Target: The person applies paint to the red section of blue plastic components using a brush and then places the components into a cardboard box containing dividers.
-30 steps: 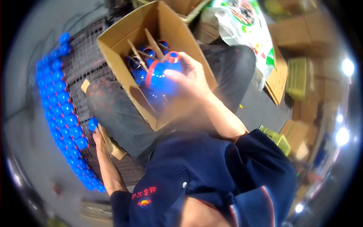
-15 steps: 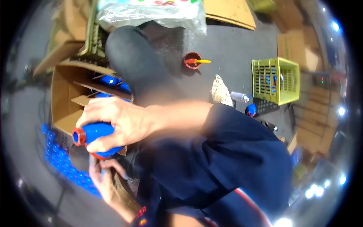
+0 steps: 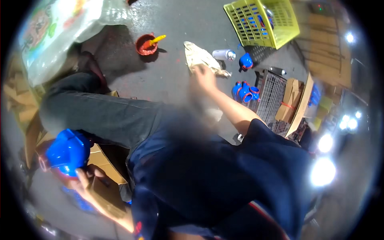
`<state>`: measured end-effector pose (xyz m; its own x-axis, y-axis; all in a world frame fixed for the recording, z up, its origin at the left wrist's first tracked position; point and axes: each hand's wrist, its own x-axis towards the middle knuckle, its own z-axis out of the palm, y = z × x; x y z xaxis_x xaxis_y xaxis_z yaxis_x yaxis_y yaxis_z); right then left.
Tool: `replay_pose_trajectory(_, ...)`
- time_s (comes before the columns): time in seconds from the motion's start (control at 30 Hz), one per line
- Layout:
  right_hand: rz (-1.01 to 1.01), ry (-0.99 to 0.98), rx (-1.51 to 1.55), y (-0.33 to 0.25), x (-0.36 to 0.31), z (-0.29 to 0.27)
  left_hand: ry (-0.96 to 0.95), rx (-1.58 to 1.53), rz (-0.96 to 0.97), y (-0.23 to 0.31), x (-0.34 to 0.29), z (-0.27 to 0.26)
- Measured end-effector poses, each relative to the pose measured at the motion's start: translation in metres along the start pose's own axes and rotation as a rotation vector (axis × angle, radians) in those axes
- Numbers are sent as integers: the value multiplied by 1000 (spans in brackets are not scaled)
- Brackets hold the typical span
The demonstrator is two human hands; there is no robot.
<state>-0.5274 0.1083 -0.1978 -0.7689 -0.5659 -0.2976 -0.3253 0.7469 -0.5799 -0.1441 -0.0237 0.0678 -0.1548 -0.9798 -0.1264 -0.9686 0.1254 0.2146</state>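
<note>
At the near edge of the cream cloth (image 3: 198, 57), the right hand (image 3: 205, 79) rested with fingers bent; could not tell whether they gripped it. Well left of the cloth and closer to the body, the left hand (image 3: 89, 181) grasped a rounded, glossy blue piece (image 3: 70, 151) with red rims. Red bowl (image 3: 141, 49) with yellow-handled tool (image 3: 157, 39) sat left of the cloth; silver can (image 3: 223, 55) lay just right.

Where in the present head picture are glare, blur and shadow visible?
All in head view: glare from white lamps near the right rim; highlights on the glossy blue rounded part in the left hand; blur at centre; shadow beside the round red bowl on the grey floor.
</note>
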Motion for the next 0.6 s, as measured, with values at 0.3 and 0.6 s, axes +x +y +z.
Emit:
replay_pose_trajectory(0.3,504,-51,-261,198,-35,26,37,227,286,17,26,12)
replay_pose_trajectory(0.6,519,-263,-53,109,-47,33,120,-1318,-680,45,30,12)
